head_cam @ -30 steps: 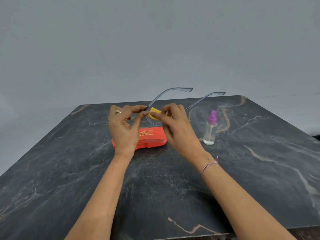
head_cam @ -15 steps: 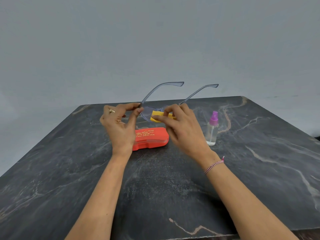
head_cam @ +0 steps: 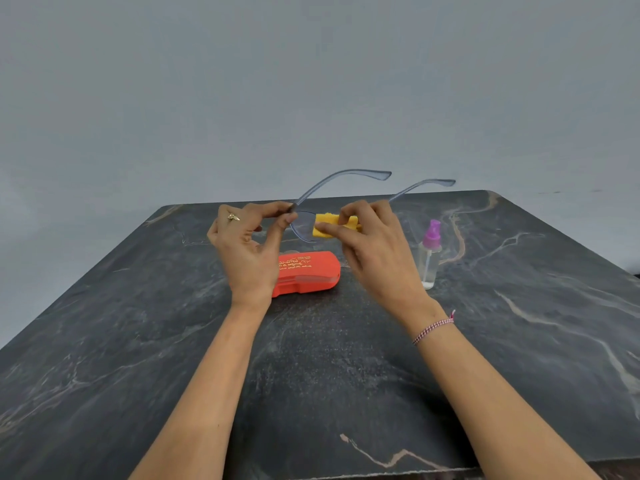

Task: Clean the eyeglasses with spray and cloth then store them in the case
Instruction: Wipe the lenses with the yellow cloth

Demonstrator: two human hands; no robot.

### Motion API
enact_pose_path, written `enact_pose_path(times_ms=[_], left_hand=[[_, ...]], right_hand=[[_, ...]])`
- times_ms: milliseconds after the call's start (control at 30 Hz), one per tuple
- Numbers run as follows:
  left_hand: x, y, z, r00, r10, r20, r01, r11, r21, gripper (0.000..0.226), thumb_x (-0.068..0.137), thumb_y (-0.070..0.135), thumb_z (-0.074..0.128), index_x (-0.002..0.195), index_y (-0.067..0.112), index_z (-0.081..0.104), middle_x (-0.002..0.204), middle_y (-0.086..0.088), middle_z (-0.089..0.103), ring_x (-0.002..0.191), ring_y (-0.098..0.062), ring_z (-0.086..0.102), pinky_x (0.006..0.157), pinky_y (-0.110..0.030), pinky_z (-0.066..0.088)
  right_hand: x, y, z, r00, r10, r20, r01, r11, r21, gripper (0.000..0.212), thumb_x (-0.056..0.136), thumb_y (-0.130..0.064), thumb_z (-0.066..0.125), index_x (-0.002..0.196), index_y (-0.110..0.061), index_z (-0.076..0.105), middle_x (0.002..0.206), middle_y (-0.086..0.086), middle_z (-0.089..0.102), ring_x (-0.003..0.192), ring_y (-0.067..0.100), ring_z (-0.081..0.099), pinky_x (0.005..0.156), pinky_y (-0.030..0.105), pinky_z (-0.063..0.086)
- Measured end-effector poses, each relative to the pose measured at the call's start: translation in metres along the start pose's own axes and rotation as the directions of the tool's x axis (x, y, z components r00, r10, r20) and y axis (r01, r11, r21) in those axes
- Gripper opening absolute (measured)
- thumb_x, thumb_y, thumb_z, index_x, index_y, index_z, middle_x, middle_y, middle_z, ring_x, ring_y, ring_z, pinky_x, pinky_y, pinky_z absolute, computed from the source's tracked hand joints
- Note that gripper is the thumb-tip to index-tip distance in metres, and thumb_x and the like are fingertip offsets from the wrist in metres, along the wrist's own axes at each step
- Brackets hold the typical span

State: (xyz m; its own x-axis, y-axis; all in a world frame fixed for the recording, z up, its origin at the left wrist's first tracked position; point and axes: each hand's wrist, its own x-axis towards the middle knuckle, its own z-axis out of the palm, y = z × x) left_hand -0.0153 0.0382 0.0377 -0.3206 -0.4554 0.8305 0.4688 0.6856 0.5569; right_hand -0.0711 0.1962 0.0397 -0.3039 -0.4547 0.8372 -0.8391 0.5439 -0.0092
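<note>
Clear grey eyeglasses [head_cam: 341, 178] are held up above the table, their temples open and pointing away from me. My left hand [head_cam: 249, 251] pinches the frame's left corner at the hinge. My right hand [head_cam: 374, 251] pinches a small yellow cloth [head_cam: 327, 223] round the left lens. The orange glasses case [head_cam: 308, 271] lies closed on the table under my hands. A clear spray bottle [head_cam: 430, 254] with a purple top stands upright just right of my right hand.
Everything sits on a dark marble table [head_cam: 346, 375] whose far edge runs just behind the glasses. A plain grey wall [head_cam: 311, 81] stands behind it. The table's near edge shows at the bottom of the view.
The glasses have been raised and tilted a little, and my right hand has slid the yellow cloth across the left lens. The case and bottle have not moved.
</note>
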Motion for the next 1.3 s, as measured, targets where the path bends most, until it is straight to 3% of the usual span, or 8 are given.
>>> enact_pose_path(times_ms=[167,367,533,767,933,1067,1200,1300], left_hand=[[-0.004,0.005,0.003,0.999,0.027,0.031,-0.027,1.000,0.008,0.012,0.081,0.036,0.068,0.093,0.033,0.067,0.080,0.031,0.064,0.081,-0.001,0.047,0.080,-0.062,0.040],[-0.002,0.002,0.001,0.999,0.033,0.006,-0.033,0.999,0.022,0.015,0.081,0.040,0.066,0.096,0.034,0.066,0.079,0.035,0.063,0.080,-0.005,0.048,0.078,-0.061,0.041],[-0.004,0.003,0.003,0.999,0.028,0.038,-0.029,1.000,0.007,0.014,0.081,0.040,0.066,0.095,0.035,0.066,0.079,0.033,0.063,0.076,-0.003,0.047,0.079,-0.062,0.041],[-0.007,0.004,0.006,0.998,0.007,0.058,-0.007,1.000,-0.007,0.015,0.081,0.040,0.067,0.095,0.036,0.065,0.080,0.033,0.063,0.074,-0.002,0.045,0.079,-0.061,0.041],[-0.004,-0.001,0.004,1.000,-0.010,0.015,0.010,1.000,-0.001,0.016,0.081,0.043,0.065,0.096,0.038,0.065,0.079,0.033,0.064,0.075,-0.004,0.048,0.079,-0.059,0.042],[-0.003,-0.004,0.004,0.999,-0.040,0.001,0.040,0.998,-0.051,0.016,0.080,0.044,0.067,0.093,0.037,0.067,0.078,0.027,0.066,0.074,-0.010,0.050,0.078,-0.055,0.044],[-0.009,0.002,0.009,0.998,-0.010,0.058,0.014,0.998,-0.063,0.009,0.079,0.036,0.069,0.088,0.037,0.068,0.077,0.030,0.065,0.072,-0.006,0.046,0.073,-0.045,0.044],[-0.008,-0.001,0.008,0.999,-0.015,0.050,0.017,1.000,-0.026,0.013,0.081,0.038,0.067,0.093,0.039,0.066,0.079,0.032,0.064,0.072,-0.004,0.044,0.076,-0.052,0.044]], right_hand=[[0.000,-0.007,0.005,0.999,0.044,-0.029,-0.047,0.991,-0.124,0.039,0.083,-0.007,0.041,0.111,-0.017,0.067,0.096,0.008,0.059,0.085,0.023,0.042,0.065,0.039,0.047],[0.000,-0.012,0.001,0.997,0.059,-0.050,-0.062,0.997,-0.056,0.031,0.082,-0.012,0.040,0.093,-0.014,0.070,0.089,0.006,0.057,0.083,0.020,0.039,0.066,0.037,0.046],[0.001,-0.013,0.005,0.993,0.100,-0.055,-0.105,0.989,-0.099,0.035,0.083,-0.009,0.040,0.102,-0.013,0.069,0.092,0.008,0.058,0.083,0.022,0.040,0.066,0.037,0.048],[0.000,-0.018,0.009,0.986,0.148,-0.073,-0.139,0.984,0.111,0.031,0.082,0.006,0.058,0.110,-0.004,0.066,0.092,0.011,0.058,0.086,0.016,0.040,0.076,0.020,0.037],[-0.001,-0.019,0.006,0.998,0.066,0.002,-0.064,0.956,0.288,0.030,0.085,-0.004,0.050,0.109,-0.007,0.066,0.092,0.007,0.057,0.085,0.014,0.045,0.076,0.013,0.035],[0.000,-0.013,0.005,0.994,0.108,-0.035,-0.098,0.972,0.215,0.027,0.083,-0.005,0.050,0.102,-0.006,0.068,0.087,0.008,0.056,0.083,0.013,0.041,0.077,0.011,0.031],[-0.001,-0.016,0.011,0.989,0.143,-0.042,-0.132,0.971,0.199,0.031,0.085,0.001,0.048,0.112,-0.003,0.064,0.092,0.013,0.056,0.087,0.016,0.040,0.080,0.015,0.032],[-0.003,-0.022,0.010,0.996,0.093,0.013,-0.093,0.960,0.266,0.037,0.086,-0.005,0.042,0.117,-0.005,0.062,0.096,0.011,0.055,0.088,0.016,0.042,0.079,0.018,0.036]])
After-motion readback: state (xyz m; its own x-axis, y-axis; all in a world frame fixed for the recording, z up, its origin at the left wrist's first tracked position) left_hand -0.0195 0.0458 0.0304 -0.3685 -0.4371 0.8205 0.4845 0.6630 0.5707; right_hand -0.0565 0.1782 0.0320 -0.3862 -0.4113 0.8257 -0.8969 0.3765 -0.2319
